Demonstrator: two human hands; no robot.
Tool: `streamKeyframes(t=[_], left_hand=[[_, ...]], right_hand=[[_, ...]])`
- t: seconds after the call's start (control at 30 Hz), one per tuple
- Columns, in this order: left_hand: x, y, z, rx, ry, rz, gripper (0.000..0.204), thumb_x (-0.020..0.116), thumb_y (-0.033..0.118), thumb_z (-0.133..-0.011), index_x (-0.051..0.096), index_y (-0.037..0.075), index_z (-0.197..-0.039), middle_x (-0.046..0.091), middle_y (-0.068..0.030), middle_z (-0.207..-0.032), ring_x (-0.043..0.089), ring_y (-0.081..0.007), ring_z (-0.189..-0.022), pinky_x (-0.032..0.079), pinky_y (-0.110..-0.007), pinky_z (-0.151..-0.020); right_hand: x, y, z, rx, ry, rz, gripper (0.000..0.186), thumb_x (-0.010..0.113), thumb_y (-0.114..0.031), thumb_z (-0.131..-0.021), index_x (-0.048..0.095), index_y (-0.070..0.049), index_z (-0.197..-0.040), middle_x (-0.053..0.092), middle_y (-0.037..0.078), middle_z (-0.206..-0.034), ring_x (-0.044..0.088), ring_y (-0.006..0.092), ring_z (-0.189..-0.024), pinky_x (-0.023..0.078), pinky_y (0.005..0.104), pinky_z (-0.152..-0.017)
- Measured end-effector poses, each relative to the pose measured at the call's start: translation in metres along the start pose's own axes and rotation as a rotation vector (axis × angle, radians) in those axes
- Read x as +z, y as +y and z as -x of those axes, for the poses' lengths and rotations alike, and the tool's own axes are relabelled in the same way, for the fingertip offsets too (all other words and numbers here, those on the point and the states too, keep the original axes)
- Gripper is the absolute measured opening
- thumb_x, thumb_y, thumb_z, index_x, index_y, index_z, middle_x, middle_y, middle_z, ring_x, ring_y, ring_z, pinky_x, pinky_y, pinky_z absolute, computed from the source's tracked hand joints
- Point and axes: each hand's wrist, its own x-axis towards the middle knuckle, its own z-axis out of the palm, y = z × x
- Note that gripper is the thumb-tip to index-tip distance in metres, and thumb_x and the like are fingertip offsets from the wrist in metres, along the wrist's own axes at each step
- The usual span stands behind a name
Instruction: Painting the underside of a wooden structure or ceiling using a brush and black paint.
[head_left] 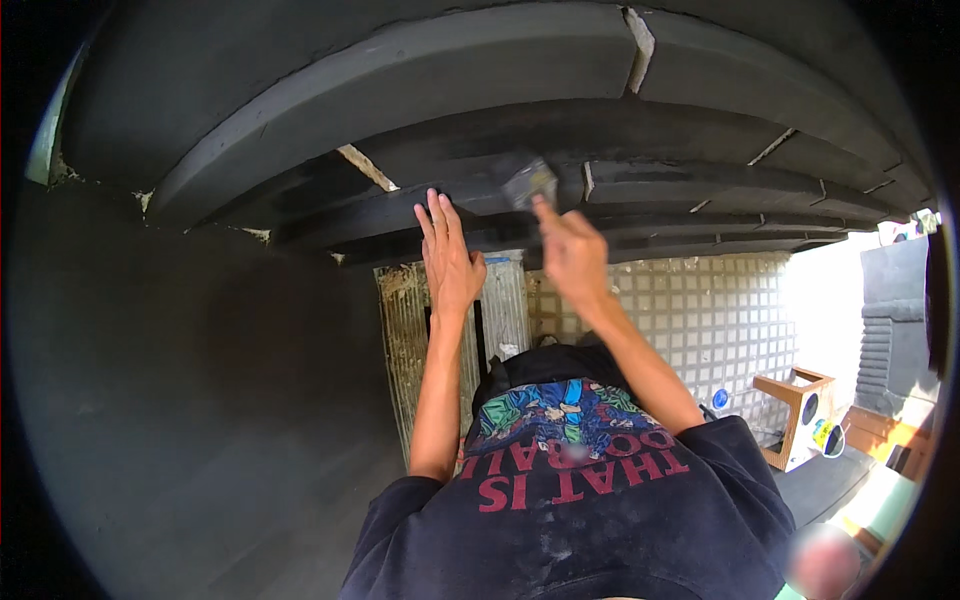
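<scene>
Curved dark grey ledges (pixel 480 60) run in bands across the top of the head view, broken by pale gaps (pixel 368 167). My left hand (pixel 450 255) lies with its fingers stretched out against the edge of a lower band. To its right, my right hand (pixel 575 255) grips a small flat-bladed tool that looks like a putty knife (pixel 530 185), its index finger extended along it. The blade is against or very near the band's face. Motion blurs it, and its handle is hidden in the hand.
A broad dark wall (pixel 190 380) fills the left side. Below me are a ribbed, stained plank (pixel 400 330) and a checkered tile floor (pixel 690 310). At the right stand a wooden box-like stool (pixel 795 420) and a small bucket (pixel 828 438).
</scene>
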Motion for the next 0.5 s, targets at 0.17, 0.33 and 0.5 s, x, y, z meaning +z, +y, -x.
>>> streamKeyframes(t=[0.17, 0.33, 0.5], left_hand=[[0.002, 0.001, 0.001, -0.023, 0.024, -0.012, 0.105, 0.070, -0.004, -0.069, 0.014, -0.005, -0.158, 0.013, -0.0253, -0.166, 0.014, -0.0499, -0.152, 0.039, -0.052, -0.111], [-0.002, 0.005, -0.001, -0.034, -0.006, 0.018, 0.104, 0.069, -0.005, -0.070, 0.015, -0.004, -0.158, 0.013, -0.0246, -0.166, 0.013, -0.0490, -0.152, 0.039, -0.053, -0.111], [-0.004, 0.000, 0.001, -0.033, -0.026, 0.020, 0.104, 0.069, -0.005, -0.070, 0.015, -0.003, -0.159, 0.014, -0.0246, -0.166, 0.012, -0.0488, -0.152, 0.039, -0.052, -0.111]], right_hand=[[-0.043, 0.013, -0.018, 0.014, 0.073, 0.039, 0.047, 0.059, 0.006, -0.084, 0.071, -0.010, -0.126, 0.065, 0.016, -0.081, 0.065, 0.0313, -0.068, 0.053, 0.0407, -0.065], [-0.073, 0.024, -0.018, 0.074, 0.162, 0.151, 0.044, 0.059, 0.005, -0.085, 0.073, -0.011, -0.123, 0.064, 0.015, -0.078, 0.063, 0.0267, -0.066, 0.051, 0.0363, -0.064], [-0.098, 0.039, -0.015, 0.136, 0.183, 0.235, 0.042, 0.061, 0.002, -0.087, 0.073, -0.013, -0.124, 0.064, 0.015, -0.078, 0.061, 0.0267, -0.066, 0.050, 0.0361, -0.064]])
